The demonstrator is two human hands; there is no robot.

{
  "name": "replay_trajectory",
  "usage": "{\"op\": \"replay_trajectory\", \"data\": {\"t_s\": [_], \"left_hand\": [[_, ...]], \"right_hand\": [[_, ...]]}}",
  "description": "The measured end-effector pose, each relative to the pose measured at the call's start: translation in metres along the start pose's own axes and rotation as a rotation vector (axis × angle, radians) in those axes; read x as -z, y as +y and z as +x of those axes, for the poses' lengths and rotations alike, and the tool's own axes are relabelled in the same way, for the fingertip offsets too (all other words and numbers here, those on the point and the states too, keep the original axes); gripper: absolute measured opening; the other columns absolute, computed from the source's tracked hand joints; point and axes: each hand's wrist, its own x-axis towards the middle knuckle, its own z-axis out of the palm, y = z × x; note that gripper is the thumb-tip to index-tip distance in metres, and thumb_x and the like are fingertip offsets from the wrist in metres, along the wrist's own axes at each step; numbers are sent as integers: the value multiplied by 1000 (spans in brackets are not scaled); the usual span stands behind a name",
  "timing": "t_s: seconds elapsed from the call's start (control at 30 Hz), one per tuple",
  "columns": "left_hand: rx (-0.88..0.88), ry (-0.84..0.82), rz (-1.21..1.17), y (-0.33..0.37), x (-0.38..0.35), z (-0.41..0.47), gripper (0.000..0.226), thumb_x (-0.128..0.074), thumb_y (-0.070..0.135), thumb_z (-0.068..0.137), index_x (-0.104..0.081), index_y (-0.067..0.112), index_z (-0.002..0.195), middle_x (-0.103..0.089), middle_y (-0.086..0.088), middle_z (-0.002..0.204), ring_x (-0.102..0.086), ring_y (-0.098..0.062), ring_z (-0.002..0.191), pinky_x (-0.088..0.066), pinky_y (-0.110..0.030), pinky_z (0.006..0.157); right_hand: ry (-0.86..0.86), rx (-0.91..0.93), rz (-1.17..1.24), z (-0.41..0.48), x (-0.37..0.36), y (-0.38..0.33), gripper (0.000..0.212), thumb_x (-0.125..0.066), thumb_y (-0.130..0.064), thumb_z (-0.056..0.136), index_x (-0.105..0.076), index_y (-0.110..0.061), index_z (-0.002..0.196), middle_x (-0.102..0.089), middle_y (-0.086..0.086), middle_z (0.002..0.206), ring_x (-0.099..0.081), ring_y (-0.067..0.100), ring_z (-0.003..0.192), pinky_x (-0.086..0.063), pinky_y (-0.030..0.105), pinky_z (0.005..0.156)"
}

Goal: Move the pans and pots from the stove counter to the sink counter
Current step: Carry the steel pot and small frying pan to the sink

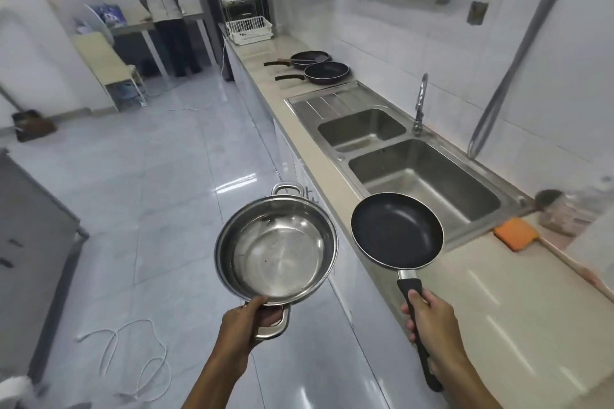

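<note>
From my remote seat, the counter (332, 156) ran toward one o'clock, with the double sink (415, 173) and its tap (420, 103) set into it. Beyond the sink, at twelve o'clock, two dark frying pans (327, 71) sat side by side before a white wire rack (246, 13). An orange sponge (516, 234) lay at three o'clock. A white cable (133, 359) curled on the floor at eight. My left hand (246, 325) was clenched around a handle of the shiny, empty steel pot (275, 242), held over the floor. My right hand (428, 319) gripped the handle of the black non-stick pan (397, 231), held over the counter edge beside the sink.
</note>
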Motion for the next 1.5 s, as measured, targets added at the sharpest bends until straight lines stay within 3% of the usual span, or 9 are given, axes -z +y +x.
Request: {"op": "replay_trajectory", "data": {"t_s": [0.13,0.27,0.4,0.53,0.73,0.93,1.13,1.33,1.5], "left_hand": [[6,24,30,54,-6,72,26,-69,19,92,-77,-4,102,-82,-19,92,-81,-26,85,-59,-30,65],[11,-7,17,104,-17,142,29,-69,20,91,-77,-6,104,-82,-21,95,-79,-31,94,-59,-36,80],[18,-37,47,149,-33,221,27,-69,19,91,-79,-4,100,-82,-20,94,-81,-27,89,-61,-36,79],[24,-98,60,207,-44,321,27,-73,23,88,-82,-1,95,-82,-21,95,-79,-31,95,-58,-45,95],[28,-207,134,315,-59,465,23,-73,23,89,-82,3,95,-83,-16,94,-81,-22,85,-60,-31,69],[52,-217,220,404,-87,605,27,-76,23,87,-80,-1,98,-82,-19,92,-79,-29,91,-63,-40,81],[78,-333,292,471,-139,738,29,-75,24,88,-80,-2,99,-82,-21,96,-81,-28,88,-63,-31,64],[162,-437,399,534,-187,840,25,-76,23,87,-84,0,93,-81,-23,97,-80,-28,88,-62,-29,62],[203,-493,495,570,-217,906,29,-73,22,91,-81,-5,97,-81,-25,96,-81,-27,84,-61,-28,61]], "right_hand": [[17,-20,-4,72,-44,-39,26,-53,-18,99,-68,-6,82,-64,8,61,-50,17,43,-44,31,43],[20,-29,26,139,-87,-74,25,-53,-17,98,-65,0,84,-62,9,62,-48,17,44,-41,31,42],[43,-27,55,201,-131,-104,23,-53,-15,98,-65,0,86,-63,6,65,-48,15,44,-41,30,40],[66,-22,99,275,-191,-140,20,-52,-13,100,-67,-4,89,-62,7,66,-46,15,44,-38,29,39],[159,-37,117,386,-279,-199,24,-53,-14,100,-65,-1,84,-62,7,60,-47,18,45,-39,32,43],[215,-71,130,486,-342,-256,26,-52,-16,101,-67,-2,86,-61,9,60,-49,21,47,-41,34,45],[275,-65,156,614,-388,-299,24,-51,-17,100,-67,-5,86,-63,7,64,-49,20,47,-42,33,44],[363,-145,187,737,-417,-329,27,-52,-22,96,-63,-7,77,-59,5,55,-49,22,45,-44,35,49],[406,-206,174,807,-428,-348,21,-53,-14,98,-65,-5,83,-61,2,55,-47,16,39,-38,26,36]]}}
